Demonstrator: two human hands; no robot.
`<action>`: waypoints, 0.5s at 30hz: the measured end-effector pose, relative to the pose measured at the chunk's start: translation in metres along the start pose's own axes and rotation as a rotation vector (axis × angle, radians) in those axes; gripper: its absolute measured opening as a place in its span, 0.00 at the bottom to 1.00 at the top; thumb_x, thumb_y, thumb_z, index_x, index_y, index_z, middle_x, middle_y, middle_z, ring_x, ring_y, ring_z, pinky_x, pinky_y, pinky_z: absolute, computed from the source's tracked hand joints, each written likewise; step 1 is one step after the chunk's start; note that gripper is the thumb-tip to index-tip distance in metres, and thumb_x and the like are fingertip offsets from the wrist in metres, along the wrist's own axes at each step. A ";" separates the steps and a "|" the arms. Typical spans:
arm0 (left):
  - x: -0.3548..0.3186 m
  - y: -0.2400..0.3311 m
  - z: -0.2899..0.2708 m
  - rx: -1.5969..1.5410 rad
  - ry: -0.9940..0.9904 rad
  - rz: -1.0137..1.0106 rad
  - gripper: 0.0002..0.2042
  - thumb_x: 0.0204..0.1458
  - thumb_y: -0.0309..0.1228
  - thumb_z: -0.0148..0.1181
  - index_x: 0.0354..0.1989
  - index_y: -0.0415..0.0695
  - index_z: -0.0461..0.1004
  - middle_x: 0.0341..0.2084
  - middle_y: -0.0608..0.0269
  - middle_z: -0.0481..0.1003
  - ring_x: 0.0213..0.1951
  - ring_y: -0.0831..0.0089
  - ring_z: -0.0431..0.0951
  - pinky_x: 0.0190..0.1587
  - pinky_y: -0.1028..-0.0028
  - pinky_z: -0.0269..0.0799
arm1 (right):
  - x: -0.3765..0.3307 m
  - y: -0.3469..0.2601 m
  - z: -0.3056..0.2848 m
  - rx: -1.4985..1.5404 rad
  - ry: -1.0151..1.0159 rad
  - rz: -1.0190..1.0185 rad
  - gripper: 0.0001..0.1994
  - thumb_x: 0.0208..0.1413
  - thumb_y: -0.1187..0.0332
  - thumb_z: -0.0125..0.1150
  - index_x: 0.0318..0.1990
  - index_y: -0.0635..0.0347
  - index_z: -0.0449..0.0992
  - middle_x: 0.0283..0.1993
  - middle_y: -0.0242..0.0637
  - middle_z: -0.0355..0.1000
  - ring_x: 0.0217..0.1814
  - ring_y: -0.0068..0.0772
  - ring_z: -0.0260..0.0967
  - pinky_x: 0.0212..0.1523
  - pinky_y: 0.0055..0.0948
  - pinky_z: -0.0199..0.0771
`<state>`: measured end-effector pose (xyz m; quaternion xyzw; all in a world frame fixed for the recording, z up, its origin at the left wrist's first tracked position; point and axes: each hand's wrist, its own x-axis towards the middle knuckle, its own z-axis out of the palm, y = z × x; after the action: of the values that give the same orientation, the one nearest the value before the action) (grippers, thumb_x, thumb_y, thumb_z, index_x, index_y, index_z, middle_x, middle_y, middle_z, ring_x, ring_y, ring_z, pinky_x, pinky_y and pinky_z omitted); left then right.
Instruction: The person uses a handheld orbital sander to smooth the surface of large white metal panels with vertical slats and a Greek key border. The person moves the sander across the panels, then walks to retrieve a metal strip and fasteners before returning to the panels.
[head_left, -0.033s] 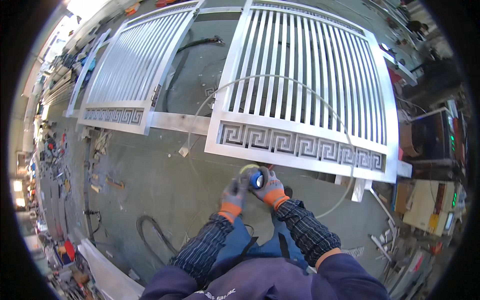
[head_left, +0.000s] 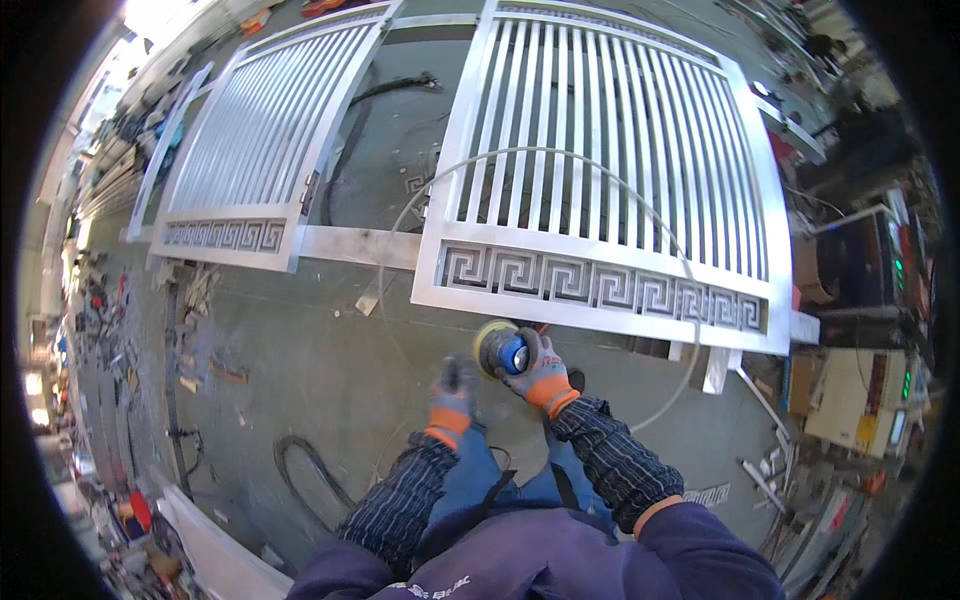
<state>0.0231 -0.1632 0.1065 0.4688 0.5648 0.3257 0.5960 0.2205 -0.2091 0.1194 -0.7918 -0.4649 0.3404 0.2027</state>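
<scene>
A grey workshop floor [head_left: 300,350] holds two metal gates. Just below the nearer gate [head_left: 610,200], the gloved right hand [head_left: 540,375] grips a grinder [head_left: 500,350]. The left hand [head_left: 455,385], blurred, seems loosely curled, holding nothing.

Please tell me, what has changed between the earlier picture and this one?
The left hand has come off the grinder and now hangs apart, to its left. The right hand keeps its hold on the grinder. The metal gate panel lies as before.
</scene>
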 end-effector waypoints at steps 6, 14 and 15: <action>-0.007 0.018 -0.171 0.212 -0.090 -0.095 0.31 0.57 0.38 0.73 0.65 0.39 0.69 0.52 0.55 0.78 0.52 0.66 0.79 0.55 0.67 0.76 | -0.063 -0.153 -0.069 0.605 0.405 -0.150 0.40 0.46 0.61 0.84 0.63 0.63 0.66 0.56 0.44 0.69 0.57 0.34 0.72 0.57 0.35 0.78; -0.025 0.080 -0.123 0.508 -0.719 0.486 0.52 0.44 0.57 0.76 0.73 0.38 0.60 0.71 0.40 0.62 0.72 0.45 0.61 0.73 0.53 0.59 | -0.105 -0.260 -0.174 1.668 0.220 -0.424 0.34 0.66 0.48 0.62 0.70 0.61 0.62 0.60 0.48 0.72 0.55 0.45 0.77 0.48 0.38 0.87; -0.020 0.086 -0.111 0.485 -0.789 0.548 0.50 0.46 0.58 0.74 0.73 0.40 0.61 0.71 0.41 0.62 0.72 0.45 0.61 0.73 0.53 0.58 | -0.107 -0.266 -0.187 1.787 0.120 -0.521 0.34 0.67 0.48 0.60 0.71 0.62 0.61 0.61 0.52 0.71 0.54 0.48 0.77 0.48 0.39 0.88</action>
<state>-0.0764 -0.1306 0.2023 0.8098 0.2142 0.1287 0.5308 0.1616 -0.1742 0.4553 -0.2291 -0.1823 0.4742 0.8303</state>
